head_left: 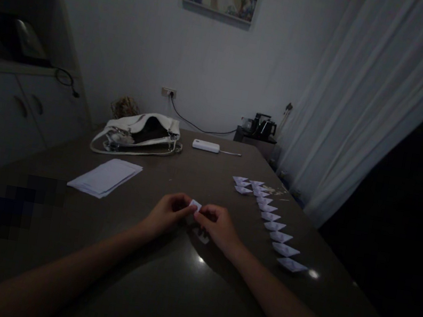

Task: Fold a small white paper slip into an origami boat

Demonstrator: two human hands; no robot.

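A small folded piece of white paper (195,205) is pinched between both hands just above the dark table (173,287). My left hand (166,214) grips its left side with fingers curled. From the right, my right hand (217,226) holds the other side, fingers closed too. A row of several folded white paper boats (276,228) runs along the table to the right of my hands. A stack of white paper sheets (106,177) lies to the left, farther back.
A white handbag (138,133) sits at the table's far left. A white power bank (206,145) with a cable lies at the far middle. Cabinets stand left, a curtain (366,108) hangs right, and a kettle (261,126) is on a side table behind.
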